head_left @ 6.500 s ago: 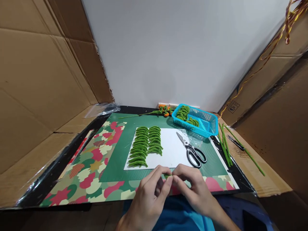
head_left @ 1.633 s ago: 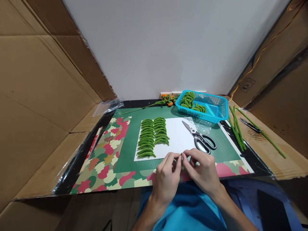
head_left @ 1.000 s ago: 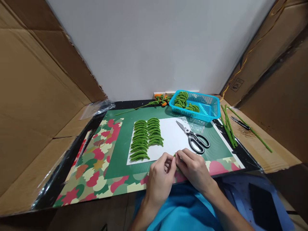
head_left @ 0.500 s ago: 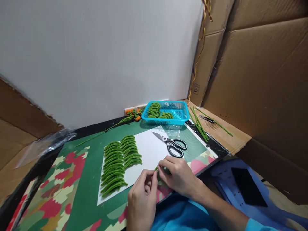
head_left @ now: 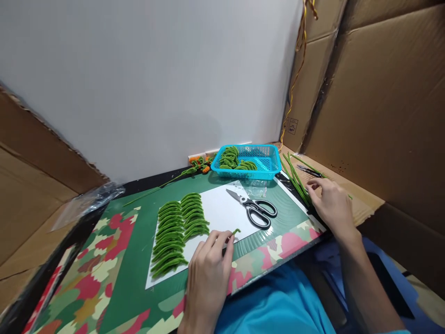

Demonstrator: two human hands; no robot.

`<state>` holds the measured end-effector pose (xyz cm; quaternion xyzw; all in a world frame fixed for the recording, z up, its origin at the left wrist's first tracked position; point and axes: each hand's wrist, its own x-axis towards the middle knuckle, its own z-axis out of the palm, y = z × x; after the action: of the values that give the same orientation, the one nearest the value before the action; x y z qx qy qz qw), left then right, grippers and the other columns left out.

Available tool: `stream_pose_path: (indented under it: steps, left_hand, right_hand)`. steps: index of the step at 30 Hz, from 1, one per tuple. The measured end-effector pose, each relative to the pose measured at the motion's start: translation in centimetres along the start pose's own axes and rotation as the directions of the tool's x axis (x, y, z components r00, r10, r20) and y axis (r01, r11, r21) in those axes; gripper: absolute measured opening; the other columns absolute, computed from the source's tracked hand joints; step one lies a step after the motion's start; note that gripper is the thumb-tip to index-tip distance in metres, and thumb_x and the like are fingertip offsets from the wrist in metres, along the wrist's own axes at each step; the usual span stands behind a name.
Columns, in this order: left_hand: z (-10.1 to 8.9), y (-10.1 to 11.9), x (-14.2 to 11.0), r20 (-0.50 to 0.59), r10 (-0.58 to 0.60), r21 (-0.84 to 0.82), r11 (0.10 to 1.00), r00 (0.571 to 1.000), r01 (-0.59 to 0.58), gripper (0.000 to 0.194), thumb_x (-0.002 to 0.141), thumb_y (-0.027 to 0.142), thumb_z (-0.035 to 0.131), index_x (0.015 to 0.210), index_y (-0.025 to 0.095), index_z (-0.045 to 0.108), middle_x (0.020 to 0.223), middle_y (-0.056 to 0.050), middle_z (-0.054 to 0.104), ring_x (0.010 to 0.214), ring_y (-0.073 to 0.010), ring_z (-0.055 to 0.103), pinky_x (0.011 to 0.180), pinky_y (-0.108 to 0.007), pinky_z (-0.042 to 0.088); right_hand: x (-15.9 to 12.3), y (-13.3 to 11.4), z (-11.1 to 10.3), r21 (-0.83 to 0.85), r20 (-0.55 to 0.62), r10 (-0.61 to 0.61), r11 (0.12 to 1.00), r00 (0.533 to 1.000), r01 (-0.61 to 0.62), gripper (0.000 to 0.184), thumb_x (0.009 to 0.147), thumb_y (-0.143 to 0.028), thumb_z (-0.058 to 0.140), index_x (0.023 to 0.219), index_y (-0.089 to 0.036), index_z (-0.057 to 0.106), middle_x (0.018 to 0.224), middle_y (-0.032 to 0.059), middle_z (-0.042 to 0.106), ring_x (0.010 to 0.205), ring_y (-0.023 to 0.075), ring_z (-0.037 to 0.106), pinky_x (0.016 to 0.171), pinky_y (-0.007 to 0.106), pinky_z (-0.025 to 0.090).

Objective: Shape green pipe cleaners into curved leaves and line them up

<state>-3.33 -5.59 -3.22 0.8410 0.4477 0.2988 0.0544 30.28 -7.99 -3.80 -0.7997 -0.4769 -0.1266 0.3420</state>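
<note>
My left hand (head_left: 208, 271) rests at the near edge of the white paper sheet (head_left: 222, 214), its fingers pinched on a small bent green pipe-cleaner piece (head_left: 236, 231). My right hand (head_left: 332, 204) has reached out to the right, its fingers curled over the bundle of long green stems (head_left: 295, 178) at the mat's right edge; whether it grips one I cannot tell. Two rows of curved green pipe-cleaner leaves (head_left: 179, 227) lie on the paper just left of my left hand. Black-handled scissors (head_left: 255, 211) lie between my two hands.
A blue basket (head_left: 269, 163) with more green leaves stands at the back. A stem with orange flowers (head_left: 198, 164) lies beside it along the wall. A clear plastic bag (head_left: 86, 204) lies far left. Cardboard walls close in both sides. A camouflage-patterned mat (head_left: 104, 278) covers the table.
My right hand has let go of the small green piece and moved right to the long stems. My left hand keeps the piece. The view has swung right since one second ago.
</note>
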Motion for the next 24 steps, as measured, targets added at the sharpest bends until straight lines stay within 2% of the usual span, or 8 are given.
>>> stream_pose_path:
  steps: [5, 10, 12, 14, 18, 20, 22, 24]
  left_hand:
    - [0.5, -0.3, -0.1, 0.076, 0.006, 0.098, 0.995, 0.997, -0.014, 0.014, 0.107, 0.021, 0.055, 0.104, 0.024, 0.068, 0.101, -0.002, 0.072, 0.081, -0.0227, 0.069, 0.074, -0.034, 0.048]
    - [0.8, -0.1, -0.1, 0.106, 0.004, 0.118, 0.993, 0.994, -0.016, 0.013, 0.104, 0.017, 0.058, 0.103, 0.024, 0.069, 0.101, -0.002, 0.072, 0.079, -0.0225, 0.071, 0.070, -0.033, 0.046]
    - [0.9, 0.1, 0.0, 0.107, -0.005, 0.124, 0.992, 0.994, -0.009, 0.012, 0.103, 0.016, 0.059, 0.102, 0.023, 0.069, 0.101, -0.002, 0.073, 0.079, -0.0226, 0.072, 0.068, -0.032, 0.046]
    - [0.8, 0.1, 0.0, 0.112, -0.021, 0.119, 0.993, 0.993, 0.008, 0.012, 0.103, 0.017, 0.059, 0.102, 0.023, 0.069, 0.103, -0.003, 0.073, 0.079, -0.0222, 0.073, 0.067, -0.032, 0.046]
    - [0.7, 0.0, -0.2, 0.084, -0.042, 0.058, 0.998, 0.996, 0.037, 0.013, 0.103, 0.020, 0.059, 0.108, 0.023, 0.071, 0.104, -0.004, 0.074, 0.081, -0.0220, 0.074, 0.066, -0.031, 0.048]
    - [0.5, 0.1, -0.5, 0.016, -0.019, -0.035, 0.999, 1.000, 0.020, 0.014, 0.103, 0.022, 0.059, 0.109, 0.024, 0.072, 0.102, -0.004, 0.076, 0.081, -0.0213, 0.073, 0.068, -0.031, 0.049]
    - [0.3, 0.3, -0.9, -0.075, 0.017, -0.199, 0.979, 0.997, -0.031, 0.015, 0.104, 0.025, 0.059, 0.108, 0.024, 0.074, 0.097, -0.004, 0.077, 0.076, -0.0188, 0.070, 0.070, -0.029, 0.051]
    - [0.1, 0.7, -1.3, -0.159, -0.023, -0.402, 0.915, 0.987, -0.043, 0.016, 0.104, 0.029, 0.061, 0.108, 0.024, 0.076, 0.094, -0.003, 0.077, 0.068, -0.0155, 0.066, 0.068, -0.028, 0.052]
  right_hand:
    - [-0.5, 1.5, 1.2, -0.138, 0.180, 0.056, 0.990, 0.982, -0.031, 0.020, 0.096, -0.038, 0.062, 0.087, -0.022, 0.072, 0.085, 0.0083, 0.075, 0.080, 0.0271, 0.065, 0.062, 0.033, 0.030]
    - [-0.5, 1.6, 1.7, -0.153, 0.190, 0.049, 0.988, 0.980, -0.020, 0.018, 0.095, -0.033, 0.061, 0.084, -0.022, 0.070, 0.085, 0.0089, 0.075, 0.078, 0.0260, 0.067, 0.061, 0.033, 0.030]
    - [-0.4, 1.8, 1.7, -0.124, 0.165, 0.105, 0.989, 0.981, -0.085, 0.017, 0.093, -0.031, 0.061, 0.082, -0.022, 0.070, 0.082, 0.0095, 0.076, 0.074, 0.0257, 0.067, 0.060, 0.033, 0.030]
    - [-0.3, 2.0, 1.6, -0.057, 0.089, 0.160, 0.986, 0.983, -0.156, 0.017, 0.090, -0.032, 0.062, 0.081, -0.021, 0.071, 0.080, 0.0108, 0.076, 0.071, 0.0266, 0.068, 0.061, 0.034, 0.034]
    - [-0.1, 2.3, 1.0, 0.191, -0.075, 0.211, 0.962, 0.975, -0.194, 0.021, 0.090, -0.039, 0.063, 0.083, -0.019, 0.068, 0.077, 0.0121, 0.076, 0.071, 0.0274, 0.071, 0.064, 0.036, 0.048]
    - [-0.1, 2.0, 0.4, 0.460, -0.080, 0.217, 0.874, 0.973, -0.157, 0.028, 0.089, -0.046, 0.069, 0.086, -0.018, 0.067, 0.072, 0.0094, 0.073, 0.063, 0.0240, 0.069, 0.058, 0.034, 0.051]
    - [-0.1, 1.0, -0.6, 0.757, -0.008, 0.171, 0.644, 0.985, -0.105, 0.034, 0.084, -0.050, 0.080, 0.088, -0.018, 0.068, 0.066, 0.0033, 0.068, 0.052, 0.0184, 0.062, 0.047, 0.029, 0.048]
    - [-0.3, -0.5, -1.7, 0.868, 0.073, 0.062, 0.488, 0.995, -0.094, 0.030, 0.085, -0.045, 0.084, 0.089, -0.019, 0.071, 0.064, 0.0004, 0.066, 0.048, 0.0150, 0.058, 0.042, 0.026, 0.046]
